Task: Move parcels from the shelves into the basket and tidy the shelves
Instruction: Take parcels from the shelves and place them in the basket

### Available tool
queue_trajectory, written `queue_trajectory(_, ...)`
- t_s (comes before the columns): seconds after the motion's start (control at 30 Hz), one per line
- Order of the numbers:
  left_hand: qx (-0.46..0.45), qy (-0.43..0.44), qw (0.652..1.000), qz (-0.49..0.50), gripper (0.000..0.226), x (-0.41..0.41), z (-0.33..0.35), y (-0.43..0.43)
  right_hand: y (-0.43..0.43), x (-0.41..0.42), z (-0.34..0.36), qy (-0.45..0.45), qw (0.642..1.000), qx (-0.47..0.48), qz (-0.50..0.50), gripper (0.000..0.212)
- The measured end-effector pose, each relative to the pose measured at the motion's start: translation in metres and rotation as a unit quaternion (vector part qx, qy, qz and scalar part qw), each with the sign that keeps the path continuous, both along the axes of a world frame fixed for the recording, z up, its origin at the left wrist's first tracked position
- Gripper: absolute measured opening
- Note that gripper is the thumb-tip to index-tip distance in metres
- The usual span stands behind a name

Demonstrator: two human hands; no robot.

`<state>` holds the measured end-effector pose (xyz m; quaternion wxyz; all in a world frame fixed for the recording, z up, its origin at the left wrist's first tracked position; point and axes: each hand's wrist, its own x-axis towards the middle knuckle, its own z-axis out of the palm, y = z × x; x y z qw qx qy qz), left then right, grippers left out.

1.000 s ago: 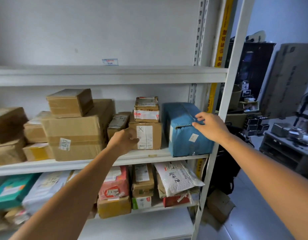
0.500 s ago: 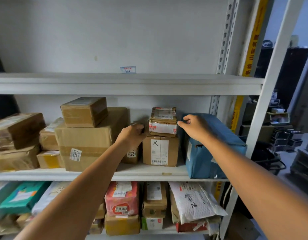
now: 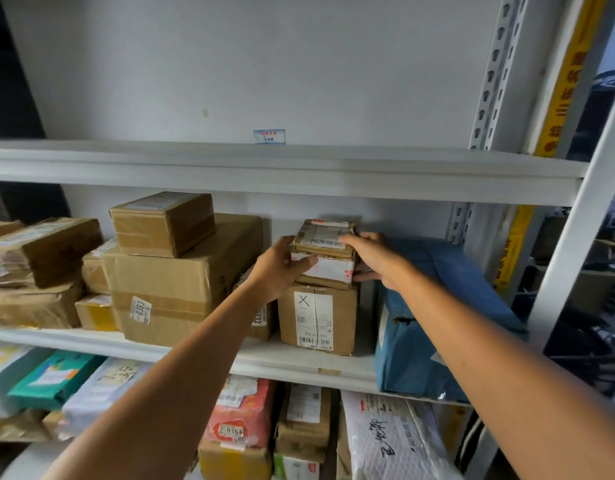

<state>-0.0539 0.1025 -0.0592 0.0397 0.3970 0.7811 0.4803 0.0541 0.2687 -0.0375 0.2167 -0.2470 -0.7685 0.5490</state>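
While the left hand curls round the parcels, the right hand clasps their other side, a box just below both.

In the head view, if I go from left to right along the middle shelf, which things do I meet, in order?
tilted brown parcel → large box labelled 0393 → left hand → small parcel stack, gripped by both hands → right hand → blue parcel → white shelf post
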Motion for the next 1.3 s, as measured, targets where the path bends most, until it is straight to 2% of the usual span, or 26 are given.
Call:
queue_trajectory(0.17,0.033,-0.007,0.999,0.002,0.047,0.012,-0.004,-0.010,-0.010,0.005,0.000,0.020,1.000,0.005,0.007,0.016)
queue_trajectory(0.4,0.073,-0.049,0.996,-0.019,0.050,0.039,-0.004,-0.041,-0.049,0.038,0.001,0.056,0.998,-0.005,0.006,0.014)
queue_trajectory(0.6,0.113,-0.093,0.989,-0.028,0.064,0.058,-0.014,-0.101,-0.104,0.059,-0.006,0.075,0.997,-0.011,0.029,0.028)
queue_trajectory(0.73,0.132,-0.153,0.977,-0.063,0.065,0.071,-0.014,-0.163,-0.154,0.066,-0.015,0.078,0.995,-0.023,0.053,0.055)
queue_trajectory(0.83,0.151,-0.172,0.972,-0.046,0.060,0.082,-0.017,-0.212,-0.200,0.068,-0.023,0.104,0.990,-0.021,0.089,0.029)
queue_trajectory(0.87,0.157,-0.178,0.971,-0.034,0.061,0.084,-0.019,-0.228,-0.214,0.067,-0.026,0.112,0.988,-0.023,0.103,0.030)
queue_trajectory(1.0,0.174,-0.195,0.965,0.019,0.062,0.091,-0.026,-0.294,-0.276,0.055,-0.033,0.113,0.981,-0.022,0.159,0.071)
queue_trajectory(1.17,0.197,-0.202,0.955,0.088,0.064,0.089,-0.030,-0.380,-0.353,0.029,-0.040,0.088,0.969,-0.002,0.229,0.092)
queue_trajectory(1.3,0.190,-0.188,0.952,0.150,0.073,0.083,-0.037,-0.447,-0.411,0.001,-0.041,0.078,0.943,-0.014,0.322,0.062)
